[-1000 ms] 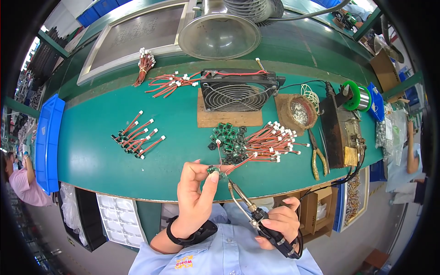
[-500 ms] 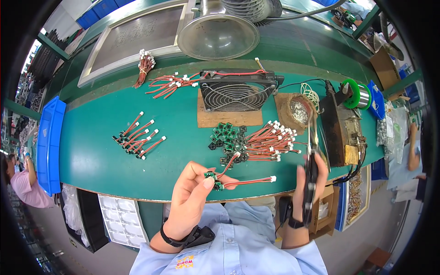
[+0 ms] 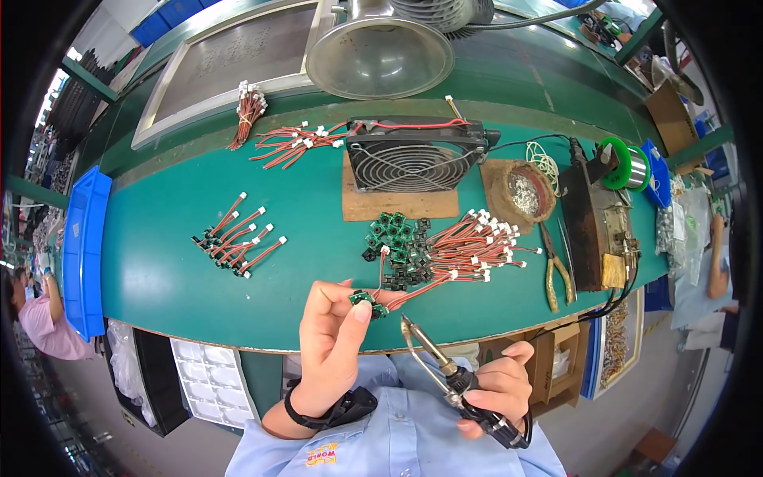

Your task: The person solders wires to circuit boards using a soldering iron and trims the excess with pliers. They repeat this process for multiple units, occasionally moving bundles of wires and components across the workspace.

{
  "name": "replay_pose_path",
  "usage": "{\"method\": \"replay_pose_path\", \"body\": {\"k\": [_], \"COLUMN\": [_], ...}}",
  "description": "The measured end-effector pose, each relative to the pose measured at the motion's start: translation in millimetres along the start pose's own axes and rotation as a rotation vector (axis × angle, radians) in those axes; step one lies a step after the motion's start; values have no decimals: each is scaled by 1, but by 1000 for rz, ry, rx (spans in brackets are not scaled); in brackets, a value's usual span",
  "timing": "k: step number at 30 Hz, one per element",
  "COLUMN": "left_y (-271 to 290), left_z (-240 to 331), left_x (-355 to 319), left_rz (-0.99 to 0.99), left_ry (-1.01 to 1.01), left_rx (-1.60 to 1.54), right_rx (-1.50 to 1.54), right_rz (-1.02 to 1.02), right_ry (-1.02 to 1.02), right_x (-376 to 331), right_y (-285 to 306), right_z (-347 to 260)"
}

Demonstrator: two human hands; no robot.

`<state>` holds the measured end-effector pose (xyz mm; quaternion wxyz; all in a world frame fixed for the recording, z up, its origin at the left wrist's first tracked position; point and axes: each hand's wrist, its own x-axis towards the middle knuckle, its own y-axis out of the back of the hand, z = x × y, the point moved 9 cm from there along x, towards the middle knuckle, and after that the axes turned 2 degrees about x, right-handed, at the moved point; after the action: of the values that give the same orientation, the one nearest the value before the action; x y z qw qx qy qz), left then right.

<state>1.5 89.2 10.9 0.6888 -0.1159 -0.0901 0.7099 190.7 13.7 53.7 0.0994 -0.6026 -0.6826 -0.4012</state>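
My left hand (image 3: 334, 334) pinches small green circuit boards (image 3: 370, 305) between thumb and fingertips, near the table's front edge. Red-and-brown wires with white plugs run from these boards toward the pile behind. In my right hand (image 3: 501, 388) is a black-handled soldering iron (image 3: 433, 350) with a thin metal guide tube along its barrel. Its tip points up and left, a short gap to the right of the boards. Beyond my hands lies a pile of green-and-black boards (image 3: 393, 238) beside many wired ones (image 3: 477, 242). A smaller group of wired boards (image 3: 234, 242) rests to the left.
A black fan (image 3: 413, 159) stands on a brown board at the back. To its right are a solder-scrap bowl (image 3: 528, 195), pliers (image 3: 558, 274), a dark soldering station (image 3: 596, 230) and a green solder spool (image 3: 624, 163). A blue bin (image 3: 86, 246) borders the left; wire bundles (image 3: 248, 119) lie behind.
My right hand has come left and down, now with the soldering iron pointing at the boards. The pliers lie on the table by the station. The held boards' wires have swung upward.
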Motion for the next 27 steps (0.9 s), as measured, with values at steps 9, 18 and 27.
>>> {"method": "replay_pose_path", "body": {"k": [9, 18, 27], "left_y": [3, 0, 1], "left_z": [0, 4, 2], "left_x": [-3, -2, -3], "left_rz": [-10, -20, -16], "left_ry": [-19, -55, 43], "left_rx": [42, 75, -57], "right_rx": [32, 44, -170], "right_rz": [-93, -99, 259], "right_ry": [-45, -79, -129], "right_x": [4, 3, -6], "right_y": [-12, -11, 24], "right_z": [2, 2, 20]}}
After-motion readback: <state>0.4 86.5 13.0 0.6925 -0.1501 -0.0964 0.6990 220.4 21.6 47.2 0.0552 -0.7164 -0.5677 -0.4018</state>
